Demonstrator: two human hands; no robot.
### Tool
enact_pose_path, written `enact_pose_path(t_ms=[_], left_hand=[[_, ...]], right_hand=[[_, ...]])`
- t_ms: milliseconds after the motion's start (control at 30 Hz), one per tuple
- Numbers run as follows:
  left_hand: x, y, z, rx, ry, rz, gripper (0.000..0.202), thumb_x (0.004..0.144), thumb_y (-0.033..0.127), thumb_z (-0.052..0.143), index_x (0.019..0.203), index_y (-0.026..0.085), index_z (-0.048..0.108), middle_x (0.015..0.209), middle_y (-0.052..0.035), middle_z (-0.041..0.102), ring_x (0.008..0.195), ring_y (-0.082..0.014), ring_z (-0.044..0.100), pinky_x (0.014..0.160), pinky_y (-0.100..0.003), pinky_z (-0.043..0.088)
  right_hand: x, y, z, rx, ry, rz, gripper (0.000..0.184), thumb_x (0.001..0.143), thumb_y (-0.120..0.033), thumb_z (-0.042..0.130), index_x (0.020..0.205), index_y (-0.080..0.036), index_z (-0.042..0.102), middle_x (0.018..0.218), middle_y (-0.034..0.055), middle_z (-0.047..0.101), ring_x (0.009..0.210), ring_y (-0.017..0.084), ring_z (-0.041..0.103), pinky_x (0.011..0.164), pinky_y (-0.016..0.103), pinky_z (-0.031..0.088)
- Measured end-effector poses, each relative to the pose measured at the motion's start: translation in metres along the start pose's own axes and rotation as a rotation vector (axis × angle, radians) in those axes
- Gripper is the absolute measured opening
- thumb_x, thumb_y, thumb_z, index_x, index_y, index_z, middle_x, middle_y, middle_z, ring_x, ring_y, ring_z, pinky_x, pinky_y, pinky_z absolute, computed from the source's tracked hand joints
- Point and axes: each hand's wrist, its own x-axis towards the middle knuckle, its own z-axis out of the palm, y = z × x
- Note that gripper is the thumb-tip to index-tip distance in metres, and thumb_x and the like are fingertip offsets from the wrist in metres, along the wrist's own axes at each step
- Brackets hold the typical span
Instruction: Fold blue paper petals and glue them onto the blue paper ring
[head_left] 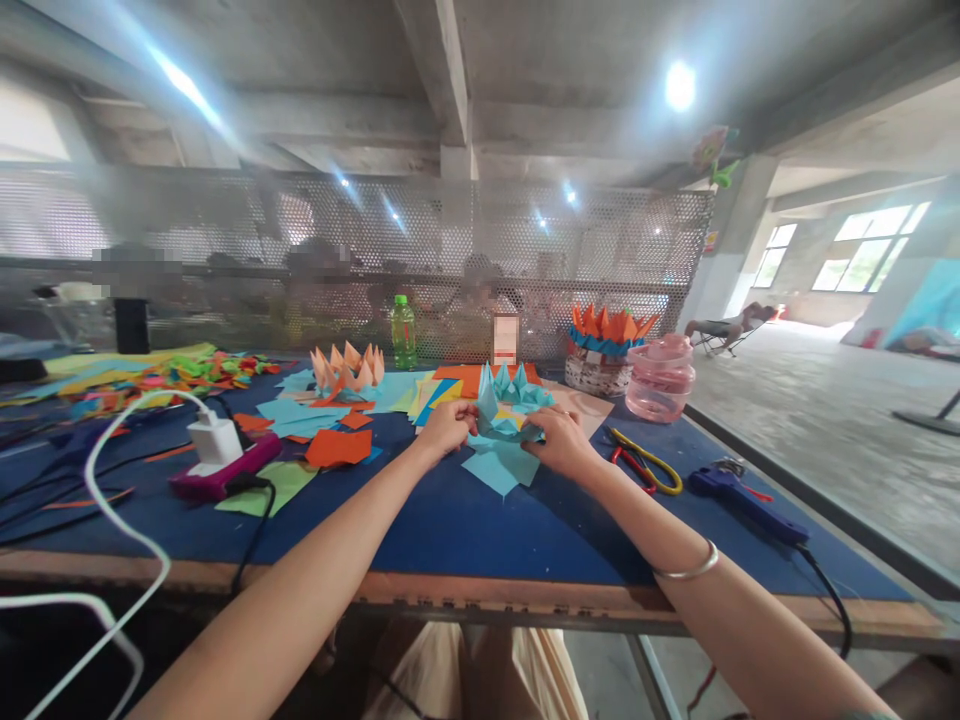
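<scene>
Gripping light-blue origami piece (504,418) in left hand (448,428) and right hand (561,442), fingers (528,433) closed on both sides; piece held just above loose blue paper (499,468), toward far edge of blue worktable (450,525).

Nothing legible anywhere; the label on the green-capped bottle (403,340) looks too blurred to read.

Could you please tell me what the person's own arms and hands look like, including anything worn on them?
The left arm and right arm are bare, with no sleeves in view, and neither the left hand nor the right hand wears a glove. A thin silver-coloured bangle circles the right forearm.
</scene>
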Motion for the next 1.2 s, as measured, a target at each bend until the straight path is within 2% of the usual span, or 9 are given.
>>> enact_pose_path(t_ms=[167,300,400,567,667,767,833,1033,1200], left_hand=[[0.001,0.002,-0.005,-0.039,0.1,-0.047,0.014,0.081,0.014,0.051,0.091,0.015,0.061,0.065,0.0008,0.062,0.041,-0.0056,0.046,0.037,-0.015,0.033],[0.005,-0.002,-0.009,-0.07,0.166,-0.12,0.011,0.084,0.023,0.055,0.088,0.014,0.06,0.068,-0.0014,0.063,0.043,-0.0067,0.049,0.038,-0.016,0.033],[0.002,-0.002,-0.006,-0.115,0.112,-0.2,0.022,0.085,0.037,0.058,0.083,0.014,0.058,0.066,-0.0019,0.062,0.045,-0.0088,0.054,0.039,-0.017,0.035],[-0.008,0.007,0.002,-0.235,-0.076,-0.288,0.042,0.078,0.055,0.062,0.082,0.014,0.055,0.067,-0.0036,0.063,0.048,-0.0119,0.059,0.043,-0.021,0.043],[-0.01,0.011,0.006,-0.286,-0.108,-0.291,0.045,0.074,0.051,0.069,0.097,0.014,0.054,0.071,-0.0031,0.064,0.049,-0.0106,0.058,0.043,-0.02,0.043],[-0.009,0.01,0.007,-0.303,-0.046,-0.296,0.061,0.073,0.042,0.074,0.119,0.014,0.045,0.071,-0.0005,0.063,0.046,-0.0092,0.055,0.041,-0.019,0.04],[-0.007,0.009,0.007,-0.31,0.001,-0.301,0.069,0.073,0.038,0.075,0.126,0.014,0.039,0.072,0.0002,0.062,0.046,-0.0087,0.054,0.042,-0.019,0.039],[-0.003,0.008,0.008,-0.305,0.053,-0.293,0.068,0.075,0.034,0.073,0.127,0.009,0.036,0.079,-0.0042,0.063,0.049,-0.0101,0.057,0.043,-0.021,0.042],[0.003,0.007,0.008,-0.222,0.069,-0.198,0.055,0.083,0.036,0.064,0.125,0.012,0.037,0.089,-0.0066,0.065,0.059,-0.0108,0.062,0.05,-0.021,0.046]], right_hand=[[0.001,0.002,0.001,-0.002,0.015,0.011,0.015,0.073,-0.02,0.068,0.088,-0.023,0.068,0.091,0.0037,0.069,0.096,0.024,0.054,0.079,0.035,0.032],[0.002,0.005,0.003,-0.001,0.058,0.01,0.013,0.074,-0.02,0.068,0.086,-0.024,0.069,0.09,0.003,0.069,0.096,0.024,0.054,0.08,0.035,0.032],[0.003,0.007,0.004,-0.011,0.109,0.004,0.012,0.075,-0.02,0.068,0.086,-0.024,0.069,0.09,0.0028,0.069,0.099,0.024,0.053,0.083,0.037,0.031],[0.003,0.004,0.004,-0.047,0.151,-0.041,0.011,0.076,-0.019,0.068,0.087,-0.023,0.069,0.09,0.0027,0.069,0.098,0.024,0.054,0.082,0.035,0.03],[0.003,-0.001,0.005,-0.071,0.15,-0.085,0.01,0.077,-0.018,0.067,0.085,-0.023,0.068,0.089,0.0023,0.069,0.095,0.023,0.054,0.08,0.034,0.03],[0.003,-0.007,0.006,-0.097,0.145,-0.148,0.009,0.079,-0.016,0.065,0.084,-0.023,0.068,0.089,0.0028,0.069,0.096,0.022,0.053,0.082,0.034,0.029],[0.003,-0.012,0.007,-0.116,0.142,-0.194,0.009,0.08,-0.015,0.064,0.084,-0.022,0.068,0.089,0.0037,0.068,0.097,0.022,0.052,0.083,0.034,0.028],[0.003,-0.022,0.005,-0.167,0.131,-0.28,0.01,0.083,-0.014,0.061,0.085,-0.022,0.067,0.091,0.0049,0.067,0.098,0.022,0.05,0.087,0.035,0.027],[0.011,-0.017,0.007,-0.187,0.155,-0.223,0.013,0.083,-0.018,0.063,0.094,-0.022,0.066,0.097,0.0052,0.067,0.103,0.023,0.048,0.088,0.036,0.027]])
